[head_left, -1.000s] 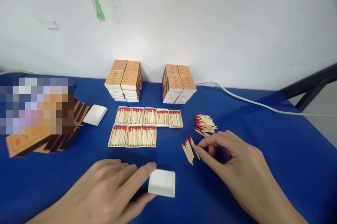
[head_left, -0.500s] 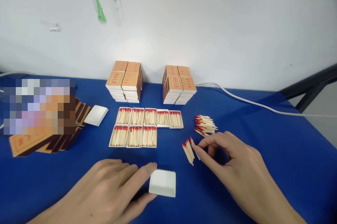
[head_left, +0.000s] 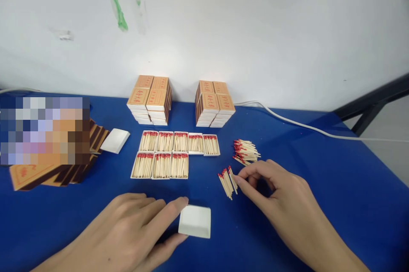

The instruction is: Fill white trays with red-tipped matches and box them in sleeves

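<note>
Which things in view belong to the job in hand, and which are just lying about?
In the job, seemingly:
white matchbox tray, held in left hand
short row of matches at right hand
loose match pile
eight match-filled trays
likely too: two matchbox stacks, matchbox covers, second white tray

Just there:
white cable
black metal bar
green wall smears

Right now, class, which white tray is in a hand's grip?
The front tray, held at its left end by the left hand and showing no matches. The filled trays and the white tray at left lie untouched.
</note>
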Available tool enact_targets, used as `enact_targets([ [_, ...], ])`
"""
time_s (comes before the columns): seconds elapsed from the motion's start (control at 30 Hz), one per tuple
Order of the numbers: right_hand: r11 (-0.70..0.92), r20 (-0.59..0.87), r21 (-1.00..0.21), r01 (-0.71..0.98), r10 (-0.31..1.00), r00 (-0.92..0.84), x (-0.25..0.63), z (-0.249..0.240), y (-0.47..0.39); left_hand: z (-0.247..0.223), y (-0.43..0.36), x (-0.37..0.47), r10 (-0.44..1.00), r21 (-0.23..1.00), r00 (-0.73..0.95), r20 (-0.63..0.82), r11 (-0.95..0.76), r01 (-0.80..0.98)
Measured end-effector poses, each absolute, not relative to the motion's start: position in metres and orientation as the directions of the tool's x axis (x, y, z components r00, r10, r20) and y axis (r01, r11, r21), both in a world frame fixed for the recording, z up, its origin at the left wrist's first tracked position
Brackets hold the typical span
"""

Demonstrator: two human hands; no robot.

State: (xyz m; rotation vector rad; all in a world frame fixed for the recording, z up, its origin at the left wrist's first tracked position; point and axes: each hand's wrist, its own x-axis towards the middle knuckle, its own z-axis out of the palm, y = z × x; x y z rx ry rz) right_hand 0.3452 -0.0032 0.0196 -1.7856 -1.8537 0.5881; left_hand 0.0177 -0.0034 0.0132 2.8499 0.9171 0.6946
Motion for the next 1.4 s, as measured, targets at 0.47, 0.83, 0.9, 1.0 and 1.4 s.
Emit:
enact_targets([
  [0.47, 0.090, 0.186, -0.565, 0.820, 0.982, 0.021, 0.348, 0.019, -0.003, 0.008, -0.004, 0.015, 0.568, 0.209, 0.726, 0.387, -0.821, 0.531],
  [0.83, 0.167, 0.395, -0.355, 0.920, 0.918, -0.014, 0.351, 0.008, -0.004, 0.010, -0.006, 0.015, 0.562, 0.203, 0.723, 0.401, -0.824, 0.528],
  [0.9, 0.182, 0.394, -0.356, 0.917, 0.919, -0.029, 0.351, 0.008, -0.003, 0.009, -0.006, 0.015, 0.564, 0.199, 0.723, 0.400, -0.823, 0.532],
  [1.0, 0.189, 0.376, -0.360, 0.914, 0.925, -0.043, 0.350, 0.008, -0.002, 0.010, -0.004, 0.016, 0.561, 0.191, 0.723, 0.404, -0.824, 0.533],
  [1.4, 0.202, 0.361, -0.358, 0.912, 0.930, -0.064, 0.353, 0.008, -0.001, 0.009, -0.005, 0.016, 0.563, 0.192, 0.724, 0.399, -0.823, 0.534],
])
